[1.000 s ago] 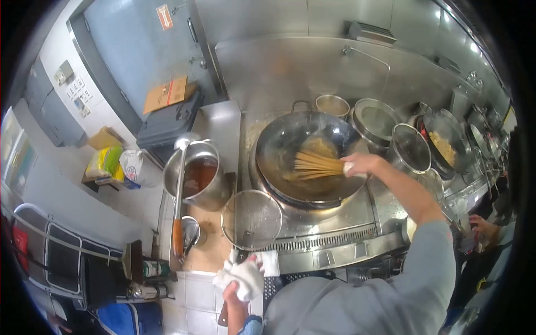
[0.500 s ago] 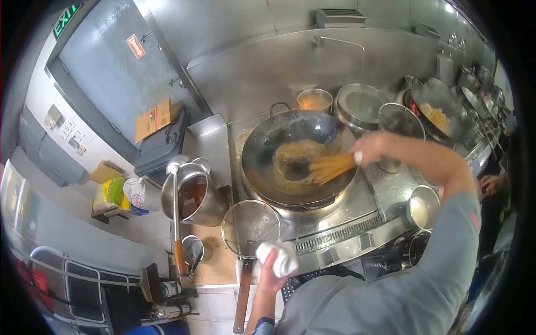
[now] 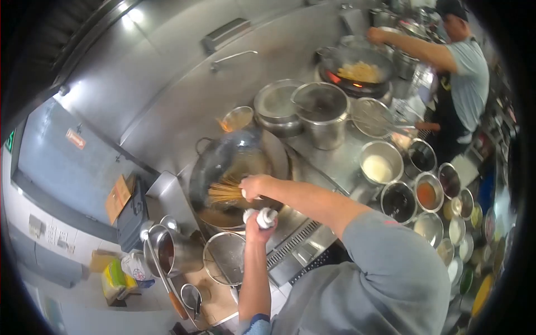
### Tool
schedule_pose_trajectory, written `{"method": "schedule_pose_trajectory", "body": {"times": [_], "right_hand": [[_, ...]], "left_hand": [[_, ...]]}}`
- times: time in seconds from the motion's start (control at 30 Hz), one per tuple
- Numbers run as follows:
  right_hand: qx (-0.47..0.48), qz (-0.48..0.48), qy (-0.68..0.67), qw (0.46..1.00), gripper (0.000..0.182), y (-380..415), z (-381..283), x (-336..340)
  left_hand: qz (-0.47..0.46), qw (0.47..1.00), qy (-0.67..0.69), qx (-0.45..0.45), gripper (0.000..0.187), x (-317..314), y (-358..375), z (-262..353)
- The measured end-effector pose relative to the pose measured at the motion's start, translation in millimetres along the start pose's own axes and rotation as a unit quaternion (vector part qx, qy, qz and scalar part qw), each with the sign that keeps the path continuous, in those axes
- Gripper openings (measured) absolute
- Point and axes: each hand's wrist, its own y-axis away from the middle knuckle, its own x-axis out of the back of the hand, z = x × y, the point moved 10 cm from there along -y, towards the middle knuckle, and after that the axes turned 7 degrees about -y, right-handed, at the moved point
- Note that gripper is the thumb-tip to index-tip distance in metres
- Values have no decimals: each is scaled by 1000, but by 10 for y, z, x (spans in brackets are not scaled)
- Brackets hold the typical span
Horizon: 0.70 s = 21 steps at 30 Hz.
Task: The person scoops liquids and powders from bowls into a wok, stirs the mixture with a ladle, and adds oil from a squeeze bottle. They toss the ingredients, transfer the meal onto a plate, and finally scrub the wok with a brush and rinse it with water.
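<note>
My right hand [image 3: 258,186] is closed round the top of a bamboo wok brush [image 3: 224,192], whose splayed strips point left into the wok. The large dark wok [image 3: 276,152] sits on the burner with brownish liquid [image 3: 248,163] in its bottom. Close to the wok's near rim, my left hand [image 3: 258,229] grips a bunched white cloth [image 3: 266,217]. Just below and left of that hand lies a round mesh strainer [image 3: 223,259]. The left fingers are partly hidden by the cloth.
A steel pot of dark liquid [image 3: 167,251] with a ladle [image 3: 162,273] across it stands left of the wok. Behind are a tall pot [image 3: 324,120] and a lidded pot [image 3: 273,103]. Several seasoning bowls line the right. Another person [image 3: 466,84] works at a second wok [image 3: 363,84].
The view has swung right, bringing the other person and the bowls into sight. My left hand with the cloth has come up to the wok's rim, nearer my right hand and the brush.
</note>
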Motion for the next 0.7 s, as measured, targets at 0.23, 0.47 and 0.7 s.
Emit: {"method": "schedule_pose_trajectory", "body": {"times": [0.23,0.47,0.7], "right_hand": [[-9,68,-224,972,83,1419,180,73],[-92,154,-701,690,65,2409,517,-1051],[-119,230,-739,622,51,3128,744,-1137]], "left_hand": [[75,985,-2,-156,24,659,360,504],[197,942,-96,-254,20,1040,585,742],[233,916,-112,-307,26,863,804,686]]}}
